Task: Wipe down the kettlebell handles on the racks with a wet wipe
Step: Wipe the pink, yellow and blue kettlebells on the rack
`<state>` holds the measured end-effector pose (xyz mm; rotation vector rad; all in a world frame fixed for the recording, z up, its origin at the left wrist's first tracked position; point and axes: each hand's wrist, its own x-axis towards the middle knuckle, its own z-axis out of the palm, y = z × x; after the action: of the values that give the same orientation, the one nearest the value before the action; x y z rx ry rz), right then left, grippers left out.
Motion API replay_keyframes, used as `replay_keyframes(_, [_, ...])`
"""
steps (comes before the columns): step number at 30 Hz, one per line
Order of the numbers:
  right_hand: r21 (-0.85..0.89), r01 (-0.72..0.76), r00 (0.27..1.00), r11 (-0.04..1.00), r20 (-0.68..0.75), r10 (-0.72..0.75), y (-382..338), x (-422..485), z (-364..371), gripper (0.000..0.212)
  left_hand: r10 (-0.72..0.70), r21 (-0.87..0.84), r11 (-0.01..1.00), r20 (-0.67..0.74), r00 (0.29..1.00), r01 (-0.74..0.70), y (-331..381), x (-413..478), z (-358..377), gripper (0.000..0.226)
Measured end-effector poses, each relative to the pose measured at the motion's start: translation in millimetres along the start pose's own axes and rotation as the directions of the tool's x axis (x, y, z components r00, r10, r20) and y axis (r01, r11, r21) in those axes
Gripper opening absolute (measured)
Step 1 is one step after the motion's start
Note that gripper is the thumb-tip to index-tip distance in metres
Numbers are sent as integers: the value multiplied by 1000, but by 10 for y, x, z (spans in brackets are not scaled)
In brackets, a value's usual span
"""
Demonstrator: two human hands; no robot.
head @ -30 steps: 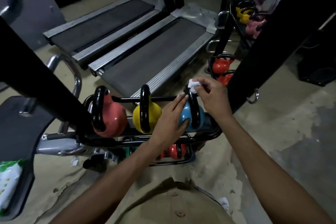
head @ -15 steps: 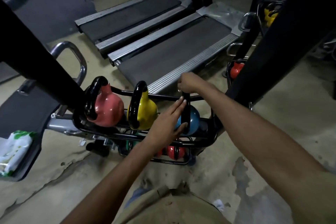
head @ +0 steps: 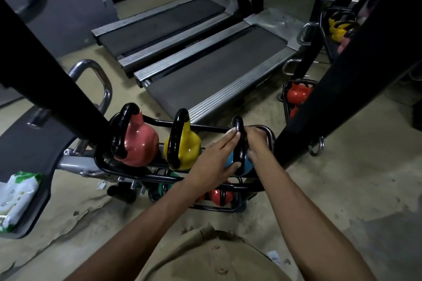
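Two hands worked the blue kettlebell point(head: 248, 165) on the rack point(head: 205, 127).
We saw the left hand point(head: 214, 159) pressed flat, likely steadying it; the right hand point(head: 258, 142) curled round its handle point(head: 238, 128), wet wipe hidden, presumably under that grip.

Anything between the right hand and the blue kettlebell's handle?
Nothing visible. The right hand grips the blue kettlebell's handle from its right side. The left hand rests flat against its left side, not in between. The wipe is hidden.
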<state>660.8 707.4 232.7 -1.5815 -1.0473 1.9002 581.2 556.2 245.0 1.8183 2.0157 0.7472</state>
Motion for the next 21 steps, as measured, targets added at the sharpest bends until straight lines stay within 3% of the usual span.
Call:
replay_keyframes(2, [140, -100, 989, 985, 121, 83, 151, 244, -24, 45, 10, -4, 1000, 2, 1000, -10, -4, 6, -12, 82])
replay_keyframes(6, [314, -200, 969, 928, 201, 141, 97, 67, -12, 30, 44, -19, 999, 12, 999, -44, -46, -2, -26, 85])
replay_keyframes(9, [412, -134, 985, 901, 151, 78, 142, 40, -53, 24, 55, -47, 997, 4, 998, -55, -65, -42, -18, 87])
replay_keyframes(12, [386, 39, 998, 922, 24, -53, 203, -21, -21, 7, 65, -93, 994, -18, 998, -66, -93, -186, 62, 84])
replay_keyframes(14, [207, 263, 964, 942, -92, -249, 156, 14, -29, 5, 73, -109, 991, -10, 997, -74, -121, -287, 108, 86])
replay_keyframes(17, [-291, 466, 875, 836, 13, -484, -116, 55, 18, 20, 74, -106, 992, -22, 997, -76, -102, -349, 129, 86])
replay_keyframes(19, [-616, 498, 843, 610, 179, -507, -363, 129, 76, 23, 65, -102, 992, -26, 998, -67, -59, -341, 114, 84])
replay_keyframes(21, [-798, 499, 842, 339, 353, -408, -636, 162, 198, 16, 64, -79, 995, -24, 998, -65, -48, -318, 89, 81])
